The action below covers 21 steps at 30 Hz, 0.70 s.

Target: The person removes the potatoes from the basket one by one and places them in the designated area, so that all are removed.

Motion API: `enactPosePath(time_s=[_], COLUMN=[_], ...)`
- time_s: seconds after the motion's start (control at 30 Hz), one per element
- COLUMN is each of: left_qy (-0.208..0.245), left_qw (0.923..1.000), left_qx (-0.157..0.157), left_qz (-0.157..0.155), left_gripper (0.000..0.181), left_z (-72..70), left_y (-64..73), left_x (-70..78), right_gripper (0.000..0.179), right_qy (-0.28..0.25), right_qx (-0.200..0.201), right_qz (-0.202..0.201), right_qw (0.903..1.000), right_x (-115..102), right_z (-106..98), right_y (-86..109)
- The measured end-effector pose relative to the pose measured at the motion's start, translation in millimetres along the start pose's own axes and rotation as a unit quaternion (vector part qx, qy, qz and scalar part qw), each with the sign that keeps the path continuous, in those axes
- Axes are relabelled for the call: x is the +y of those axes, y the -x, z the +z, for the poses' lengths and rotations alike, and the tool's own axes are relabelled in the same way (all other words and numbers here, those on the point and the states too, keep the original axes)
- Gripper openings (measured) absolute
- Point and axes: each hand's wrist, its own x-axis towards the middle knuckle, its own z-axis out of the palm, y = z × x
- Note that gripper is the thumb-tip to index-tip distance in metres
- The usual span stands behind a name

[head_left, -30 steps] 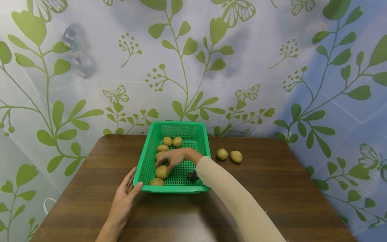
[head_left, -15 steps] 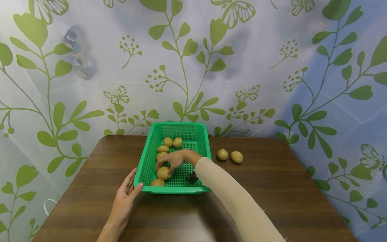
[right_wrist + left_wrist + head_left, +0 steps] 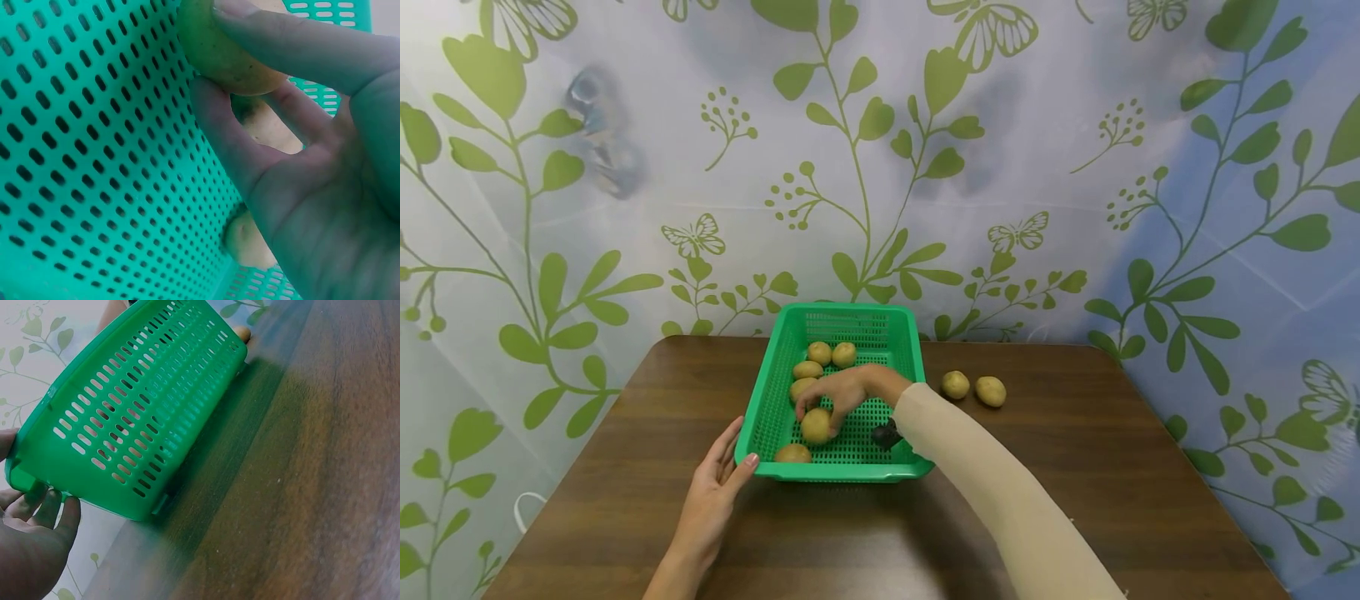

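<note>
A green perforated plastic basket (image 3: 921, 358) sits on the table. My left hand (image 3: 711, 492) grips its near left corner, thumb on the rim and fingers beneath it in the left wrist view. Inside the basket, my right hand (image 3: 842, 392) holds a potato (image 3: 816, 426) between thumb and fingers; the right wrist view shows this potato (image 3: 231, 56) up close. Several other potatoes lie along the basket's left side and far end, among them one potato (image 3: 793, 453) in the near left corner. Part of another potato (image 3: 802, 389) is hidden behind my right hand.
Two potatoes (image 3: 955, 384) lie on the brown wooden table (image 3: 1075, 467) to the right of the basket. A small black object (image 3: 886, 435) shows by the right wrist. A leaf-patterned curtain (image 3: 737, 167) hangs behind the table.
My right hand has shifted the held potato slightly to the right, away from the basket's left wall. The left hand keeps its grip on the corner.
</note>
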Motion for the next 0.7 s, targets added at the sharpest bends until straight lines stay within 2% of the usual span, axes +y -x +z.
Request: enactPosePath(time_s=[0.47, 0.7], left_qy=[-0.001, -0.001], left_qw=[1.0000, 1.0000], left_qx=[0.004, 0.005], left_qz=[0.000, 0.001], left_gripper=[0.066, 0.066], left_z=[0.0, -0.7], left_y=[-1.3, -0.9], left_x=[-0.7, -0.9], right_gripper=[0.057, 0.062], right_qy=[-0.017, -0.012], right_qx=[0.031, 0.048], right_qz=[0.015, 0.043], right_qw=[0.9993, 0.9978], right_x=[-11.2, -13.0], right_z=[-13.0, -21.8], right_y=[27.4, 45.8])
